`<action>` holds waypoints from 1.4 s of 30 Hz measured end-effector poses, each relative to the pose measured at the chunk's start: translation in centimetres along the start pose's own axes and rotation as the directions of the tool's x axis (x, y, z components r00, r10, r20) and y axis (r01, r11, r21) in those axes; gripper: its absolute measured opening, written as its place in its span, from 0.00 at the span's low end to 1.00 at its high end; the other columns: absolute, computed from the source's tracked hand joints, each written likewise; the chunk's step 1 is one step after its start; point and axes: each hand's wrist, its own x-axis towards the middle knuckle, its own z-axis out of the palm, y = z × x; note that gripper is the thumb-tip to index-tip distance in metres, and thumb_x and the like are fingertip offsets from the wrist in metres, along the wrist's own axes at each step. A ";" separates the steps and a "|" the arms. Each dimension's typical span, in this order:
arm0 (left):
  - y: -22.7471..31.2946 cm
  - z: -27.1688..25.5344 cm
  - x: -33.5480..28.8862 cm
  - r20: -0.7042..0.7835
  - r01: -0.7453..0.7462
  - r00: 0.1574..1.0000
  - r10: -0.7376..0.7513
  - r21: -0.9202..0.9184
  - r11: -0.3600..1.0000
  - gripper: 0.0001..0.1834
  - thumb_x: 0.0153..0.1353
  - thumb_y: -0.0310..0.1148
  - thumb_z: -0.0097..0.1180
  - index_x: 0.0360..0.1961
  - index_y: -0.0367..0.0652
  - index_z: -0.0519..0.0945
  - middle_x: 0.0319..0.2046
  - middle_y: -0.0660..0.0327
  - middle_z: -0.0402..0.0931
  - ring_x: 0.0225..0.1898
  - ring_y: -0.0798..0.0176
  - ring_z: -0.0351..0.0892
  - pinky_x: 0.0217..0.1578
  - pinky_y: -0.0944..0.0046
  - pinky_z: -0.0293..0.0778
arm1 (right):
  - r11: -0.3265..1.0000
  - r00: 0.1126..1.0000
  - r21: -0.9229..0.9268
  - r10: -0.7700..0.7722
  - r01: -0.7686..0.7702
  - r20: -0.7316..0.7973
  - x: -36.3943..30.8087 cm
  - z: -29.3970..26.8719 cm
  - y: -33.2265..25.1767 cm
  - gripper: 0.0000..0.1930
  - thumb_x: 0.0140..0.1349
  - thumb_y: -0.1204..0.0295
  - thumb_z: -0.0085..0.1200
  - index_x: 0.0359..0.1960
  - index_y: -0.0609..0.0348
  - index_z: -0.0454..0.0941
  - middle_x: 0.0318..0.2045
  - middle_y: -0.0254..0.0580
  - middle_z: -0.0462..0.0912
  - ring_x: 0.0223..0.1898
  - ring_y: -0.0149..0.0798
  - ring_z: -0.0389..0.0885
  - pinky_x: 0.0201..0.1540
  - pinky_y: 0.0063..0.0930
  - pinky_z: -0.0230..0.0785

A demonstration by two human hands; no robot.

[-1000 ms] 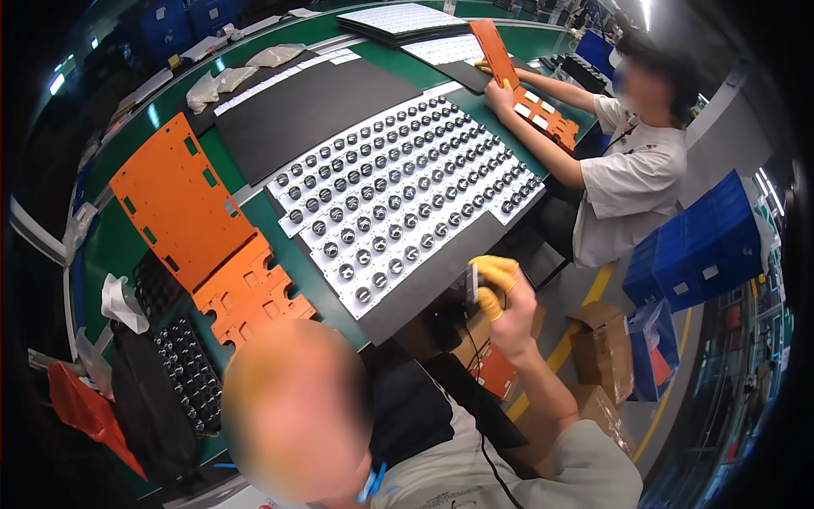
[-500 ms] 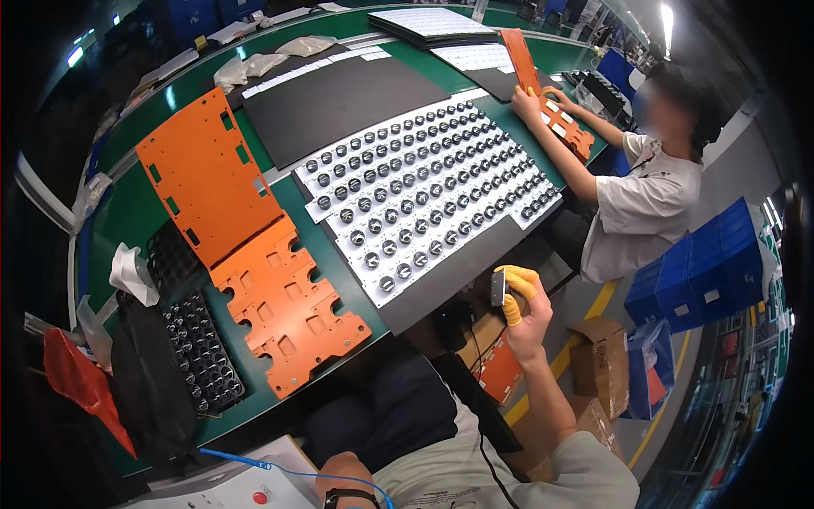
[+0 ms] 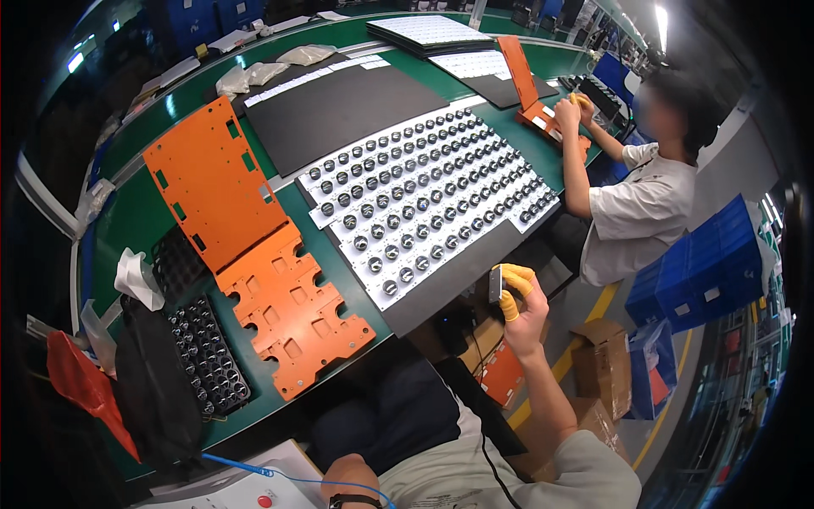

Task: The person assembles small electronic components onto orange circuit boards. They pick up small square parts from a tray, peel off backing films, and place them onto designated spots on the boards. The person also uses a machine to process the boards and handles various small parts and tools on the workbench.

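My right hand (image 3: 527,312), with yellow finger cots on its fingers, is raised at the table's front edge, right of centre. A small dark grey rectangular block (image 3: 496,286) is pinched between its fingertips; its exact kind does not show. Nearest to it on the table is a black sheet (image 3: 449,284) bearing white boards (image 3: 356,254) set with rows of round black parts. My left forearm (image 3: 352,475), wearing a dark wristband, shows at the bottom edge, but the hand is outside the picture. An orange hinged fixture (image 3: 292,310) lies unfolded on the table, its lid (image 3: 212,182) raised behind.
A black tray (image 3: 208,356) of round parts sits left of the fixture. At the right, a co-worker (image 3: 653,178) works at another orange fixture (image 3: 519,72). Blue bins (image 3: 699,271) and an open cardboard box (image 3: 602,365) stand on the right. A red button (image 3: 264,501) is at the bottom.
The co-worker's hands have left the orange fixture's lid and come together just right of it. My right hand still holds the block, almost unmoved. The view has shifted slightly.
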 end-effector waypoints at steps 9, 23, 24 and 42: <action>0.3 -2.1 -0.3 0.043 0.070 0.997 -0.062 -0.191 0.979 0.07 0.67 0.24 0.48 0.45 0.39 0.74 0.42 0.59 0.73 0.47 0.62 0.73 0.43 0.64 0.76 | 0.999 0.999 -0.013 0.032 -0.033 -0.024 -0.1 -0.3 0.2 0.14 0.62 0.69 0.62 0.43 0.67 0.80 0.43 0.50 0.81 0.44 0.45 0.80 0.49 0.32 0.71; 0.4 -1.8 -0.3 0.046 0.306 0.950 -0.310 0.076 0.949 0.05 0.68 0.24 0.47 0.36 0.47 0.74 0.32 0.67 0.72 0.36 0.68 0.71 0.34 0.72 0.72 | 0.796 0.989 -0.595 -0.028 0.108 0.142 7.6 -4.3 9.8 0.15 0.54 0.77 0.64 0.44 0.65 0.81 0.40 0.47 0.78 0.43 0.50 0.76 0.46 0.39 0.71; 0.6 -2.0 -0.6 0.040 0.294 0.952 -0.302 0.141 0.945 0.05 0.67 0.25 0.48 0.35 0.49 0.74 0.31 0.69 0.71 0.35 0.69 0.70 0.32 0.73 0.70 | 0.777 0.986 -0.618 -0.013 0.116 0.169 7.8 -4.7 10.5 0.16 0.52 0.77 0.64 0.44 0.65 0.81 0.40 0.48 0.79 0.43 0.49 0.76 0.47 0.40 0.71; 1.1 -7.7 -1.0 -0.140 0.422 0.896 -0.421 0.566 0.709 0.10 0.66 0.39 0.47 0.28 0.50 0.66 0.22 0.69 0.57 0.26 0.68 0.59 0.27 0.66 0.55 | 0.679 0.987 -0.723 -0.011 0.126 0.162 8.3 -3.4 10.6 0.14 0.48 0.76 0.66 0.40 0.60 0.82 0.41 0.44 0.77 0.46 0.47 0.73 0.48 0.38 0.66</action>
